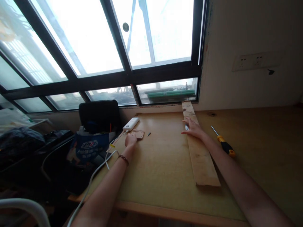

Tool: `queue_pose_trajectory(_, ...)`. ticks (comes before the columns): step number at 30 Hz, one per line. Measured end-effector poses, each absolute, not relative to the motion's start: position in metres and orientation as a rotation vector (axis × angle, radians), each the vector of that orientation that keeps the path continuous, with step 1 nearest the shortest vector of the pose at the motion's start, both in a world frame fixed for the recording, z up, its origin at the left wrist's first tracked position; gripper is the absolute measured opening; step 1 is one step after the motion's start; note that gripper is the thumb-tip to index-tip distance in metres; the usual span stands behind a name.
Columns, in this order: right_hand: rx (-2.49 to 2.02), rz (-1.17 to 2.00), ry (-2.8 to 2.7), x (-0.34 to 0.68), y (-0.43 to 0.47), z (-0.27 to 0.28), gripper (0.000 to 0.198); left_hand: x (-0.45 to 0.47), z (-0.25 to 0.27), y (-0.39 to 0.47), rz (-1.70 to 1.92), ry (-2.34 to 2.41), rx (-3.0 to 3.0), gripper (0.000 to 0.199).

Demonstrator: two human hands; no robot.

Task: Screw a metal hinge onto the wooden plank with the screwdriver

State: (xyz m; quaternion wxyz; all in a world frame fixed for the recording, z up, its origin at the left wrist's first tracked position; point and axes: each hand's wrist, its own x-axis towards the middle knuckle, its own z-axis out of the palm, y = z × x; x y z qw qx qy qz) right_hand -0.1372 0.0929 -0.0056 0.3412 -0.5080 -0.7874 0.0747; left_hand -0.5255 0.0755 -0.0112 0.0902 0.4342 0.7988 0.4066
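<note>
1. The right hand (193, 128) is lying flat and released on the plank (200, 151), fingers spread beside a small metal piece (186, 127); nothing is gripped, so the plank could be sliding on the counter (161, 164) under any push.
2. The left hand (130, 140) is curling loosely just short of a wood block (138, 134); whether it is pinching anything, I cannot tell.
3. A screw (149, 134) is lying just beyond the block, easy to knock away.
4. The screwdriver (223, 143), right of the right hand, could be rolling off.
</note>
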Motion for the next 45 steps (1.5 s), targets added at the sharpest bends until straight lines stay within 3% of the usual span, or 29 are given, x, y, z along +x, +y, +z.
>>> queue_pose_trajectory(5, -1.342, 0.165, -2.068, -0.137, 0.089, -0.002, 0.077, -0.508, -0.025, 0.070, 1.012, 2.747, 1.523, 0.051)
queue_pose_trajectory(9, -1.363, 0.156, -2.090, -0.137, 0.089, -0.002, 0.072, -0.498, -0.033, 0.074, 0.794, 2.129, 2.311, 0.044)
queue_pose_trajectory(12, -1.371, 0.150, -2.087, -0.137, 0.092, -0.004, 0.072, -0.498, -0.035, 0.075, 0.628, 1.765, 2.503, 0.043)
queue_pose_trajectory(23, -1.343, 0.162, -2.093, -0.135, 0.095, -0.006, 0.071, -0.469, -0.025, 0.061, 0.516, 1.675, 2.418, 0.042)
queue_pose_trajectory(29, -1.337, 0.165, -2.090, -0.135, 0.096, -0.006, 0.069, -0.439, -0.033, 0.072, 0.648, 1.542, 2.395, 0.036)
queue_pose_trajectory(40, -1.331, 0.182, -2.082, -0.134, 0.095, -0.006, 0.069, -0.438, -0.042, 0.072, 0.510, 1.623, 2.459, 0.046)
queue_pose_trajectory(45, -1.283, 0.220, -2.044, -0.137, 0.094, -0.006, 0.077, -0.431, -0.036, 0.064, 0.701, 1.644, 2.438, 0.042)
